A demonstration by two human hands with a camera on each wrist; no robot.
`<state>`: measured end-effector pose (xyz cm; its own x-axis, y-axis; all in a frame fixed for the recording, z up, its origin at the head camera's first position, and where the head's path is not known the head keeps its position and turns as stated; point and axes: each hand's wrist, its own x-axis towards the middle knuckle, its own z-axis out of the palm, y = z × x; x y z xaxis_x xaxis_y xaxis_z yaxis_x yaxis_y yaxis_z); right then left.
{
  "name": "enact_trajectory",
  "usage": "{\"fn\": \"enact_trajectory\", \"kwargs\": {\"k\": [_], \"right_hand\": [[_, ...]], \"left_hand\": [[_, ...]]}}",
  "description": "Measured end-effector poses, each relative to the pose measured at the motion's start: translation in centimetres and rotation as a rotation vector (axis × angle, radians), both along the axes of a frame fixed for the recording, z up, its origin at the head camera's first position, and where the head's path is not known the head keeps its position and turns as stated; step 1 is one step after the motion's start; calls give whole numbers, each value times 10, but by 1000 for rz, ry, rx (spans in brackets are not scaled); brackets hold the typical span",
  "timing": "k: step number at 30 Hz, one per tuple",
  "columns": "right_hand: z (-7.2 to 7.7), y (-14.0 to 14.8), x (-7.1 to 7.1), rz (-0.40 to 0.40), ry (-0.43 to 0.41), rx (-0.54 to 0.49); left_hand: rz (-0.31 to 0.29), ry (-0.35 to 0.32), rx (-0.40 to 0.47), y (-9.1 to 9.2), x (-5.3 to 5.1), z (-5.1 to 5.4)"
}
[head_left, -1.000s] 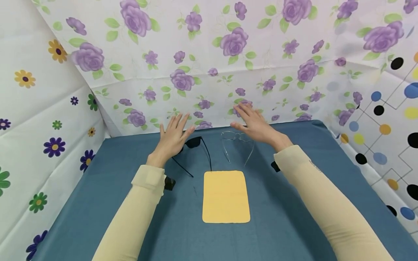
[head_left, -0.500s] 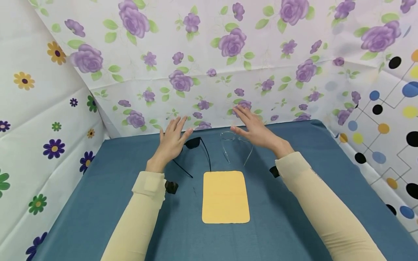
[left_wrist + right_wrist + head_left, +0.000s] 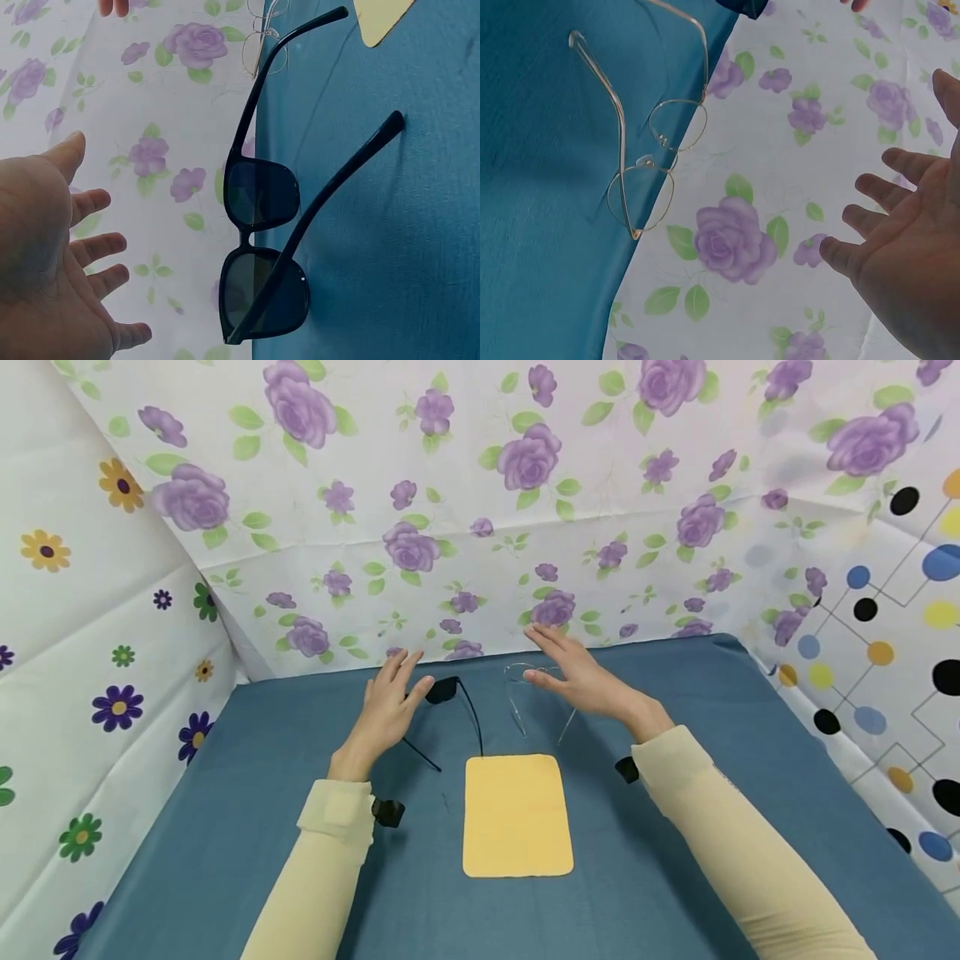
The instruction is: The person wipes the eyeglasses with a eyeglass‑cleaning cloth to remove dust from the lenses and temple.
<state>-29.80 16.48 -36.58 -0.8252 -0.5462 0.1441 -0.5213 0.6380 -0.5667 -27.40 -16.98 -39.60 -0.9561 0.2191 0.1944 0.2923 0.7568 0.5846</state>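
Note:
My left hand (image 3: 381,717) hovers with spread fingers above the black sunglasses (image 3: 442,691), hiding part of them in the head view. In the left wrist view the sunglasses (image 3: 264,196) lie whole, temples unfolded, with the palm apart from them. Over the thin-rimmed glasses (image 3: 517,717) hangs my right hand (image 3: 588,681), fingers extended, covering part of one lens and temple. The right wrist view has these gold-coloured round glasses (image 3: 621,127) with unfolded temples, away from the hand. Neither hand holds anything. A yellow cloth-like rectangle (image 3: 517,816) lies flat in front of both pairs.
Blue cloth (image 3: 247,793) covers the table. A white floral sheet (image 3: 450,460) hangs behind it, with patterned sheets at the left and right sides. Small black devices (image 3: 388,812) sit at both wrists.
Both hands have drawn slightly down and nearer in the head view, the left one more. The two pairs of glasses and the yellow rectangle lie where they were.

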Motion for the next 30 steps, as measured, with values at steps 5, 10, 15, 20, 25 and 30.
{"fn": "enact_trajectory", "kwargs": {"k": [5, 10, 15, 20, 25, 30], "right_hand": [[-3, -5, 9, 28, -22, -15], [-7, -7, 16, 42, -36, -31], [-7, -8, 23, 49, -56, -48], [-10, -11, 33, 22, -115, -56], [-13, -16, 41, 41, -91, -42], [-15, -18, 49, 71, -91, -24]], "left_hand": [[6, 0, 31, -2, 1, -5], [7, -3, 71, -3, 3, -6], [16, -15, 138, -2, 5, -8], [28, -19, 165, -4, 6, -14], [45, -22, 176, -7, 9, -17], [51, -27, 188, -7, 12, -17]]}}
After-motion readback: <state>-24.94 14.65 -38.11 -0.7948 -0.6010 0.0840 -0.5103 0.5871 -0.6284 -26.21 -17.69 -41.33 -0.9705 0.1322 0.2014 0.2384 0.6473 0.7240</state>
